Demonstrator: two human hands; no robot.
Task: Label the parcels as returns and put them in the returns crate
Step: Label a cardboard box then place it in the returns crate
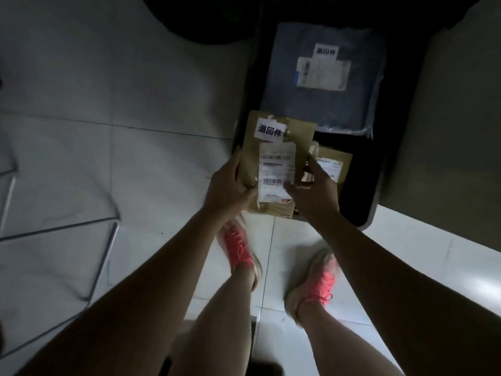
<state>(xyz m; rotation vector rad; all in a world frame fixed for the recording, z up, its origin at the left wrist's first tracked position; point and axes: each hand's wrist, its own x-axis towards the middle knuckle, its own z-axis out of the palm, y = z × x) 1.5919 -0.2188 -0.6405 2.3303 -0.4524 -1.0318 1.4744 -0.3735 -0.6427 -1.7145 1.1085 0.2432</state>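
Observation:
I hold a brown cardboard parcel (279,147) over the near left edge of a black crate (390,164) on the floor. The parcel carries a white returns sticker at its top and a shipping label below. My left hand (230,185) grips its left side, thumb on the front. My right hand (314,188) touches its right side with spread fingers. Inside the crate lie a grey-blue poly mailer (325,104) with a returns sticker and a second brown parcel (339,164), partly hidden by my right hand.
The floor is pale tile. A thin metal frame (108,240) stands at the left. A white surface (433,253) runs along the right, beside the crate. My feet in pink shoes (241,251) are just short of the crate.

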